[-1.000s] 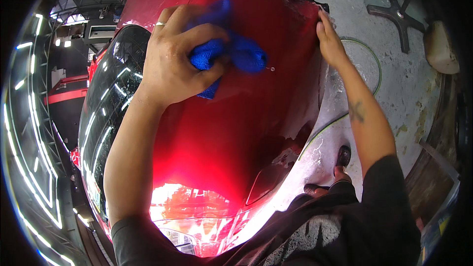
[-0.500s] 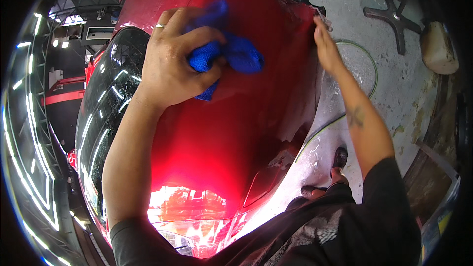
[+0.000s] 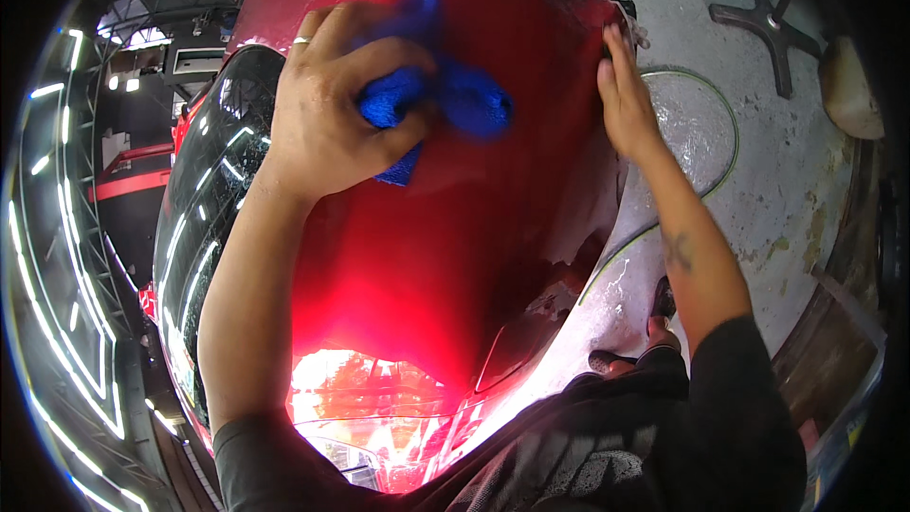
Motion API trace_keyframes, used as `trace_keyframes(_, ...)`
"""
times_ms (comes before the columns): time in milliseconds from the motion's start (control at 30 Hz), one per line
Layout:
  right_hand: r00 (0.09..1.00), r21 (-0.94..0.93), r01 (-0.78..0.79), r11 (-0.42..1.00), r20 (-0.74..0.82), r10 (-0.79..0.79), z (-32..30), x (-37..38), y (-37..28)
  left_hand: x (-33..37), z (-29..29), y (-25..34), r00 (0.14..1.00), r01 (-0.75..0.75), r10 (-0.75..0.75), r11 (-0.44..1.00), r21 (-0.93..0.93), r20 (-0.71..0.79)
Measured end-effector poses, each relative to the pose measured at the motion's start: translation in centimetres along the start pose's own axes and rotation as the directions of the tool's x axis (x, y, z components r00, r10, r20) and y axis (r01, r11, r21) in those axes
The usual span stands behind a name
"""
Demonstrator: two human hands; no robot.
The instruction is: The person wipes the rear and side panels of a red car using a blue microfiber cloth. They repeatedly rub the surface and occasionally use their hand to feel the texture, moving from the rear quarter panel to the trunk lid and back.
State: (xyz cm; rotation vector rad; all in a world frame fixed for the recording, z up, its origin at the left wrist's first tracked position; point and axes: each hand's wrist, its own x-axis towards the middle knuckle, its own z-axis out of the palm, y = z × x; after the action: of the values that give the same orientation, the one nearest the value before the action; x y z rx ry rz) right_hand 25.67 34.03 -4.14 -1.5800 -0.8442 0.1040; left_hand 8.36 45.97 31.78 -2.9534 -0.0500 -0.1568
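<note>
A bunched blue microfibre cloth [image 3: 474, 100] is gripped in my left hand [image 3: 327, 118], thumb and fingers closed round it, above a glossy red car panel [image 3: 445, 228]. Loose ends of the cloth stick out past my fingers and look blurred. My right hand [image 3: 627, 100] is at the panel's right edge, fingers stretched out and nothing held in them. Whether its palm presses on the panel I cannot tell.
Dark wet glass [image 3: 223, 142] of the car lies to the left. On the grey floor, a thin hose [image 3: 735, 133] loops to the right, near a dark stand base [image 3: 773, 33] and a pale container [image 3: 848, 90]. Strong light glares off the near bodywork.
The blue cloth has shifted slightly, its loose end swinging a little. My right hand's fingers have moved slightly apart. The whole view has tilted a little.
</note>
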Motion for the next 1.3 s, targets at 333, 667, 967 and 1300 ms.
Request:
trace_keyframes(333, 0.993, -0.018, -0.112, 0.994, 0.021, 0.112, 1.1, -6.2, -7.9, 0.3, 0.8, 0.0, 0.999, -0.028, 0.028, 1.000, 0.007, -0.037)
trace_keyframes(667, 0.994, -0.029, 0.013, 1.000, 0.108, -0.010, 0.4, -7.7, -12.3, 0.1, 1.3, 0.1, 0.998, -0.056, 0.057, 0.998, 0.038, -0.035)
trace_keyframes(967, 0.976, 0.056, -0.025, 0.998, 0.215, 0.013, 1.2, -16.7, -17.9, -0.5, 0.7, -0.1, 0.998, -0.029, 0.030, 0.999, 0.020, -0.058)
trace_keyframes(1300, 0.939, 0.056, -0.106, 0.993, 0.335, 0.082, 0.9, -20.0, -19.6, -0.6, 1.0, -0.5, 0.995, -0.056, 0.056, 0.998, 0.001, -0.082)
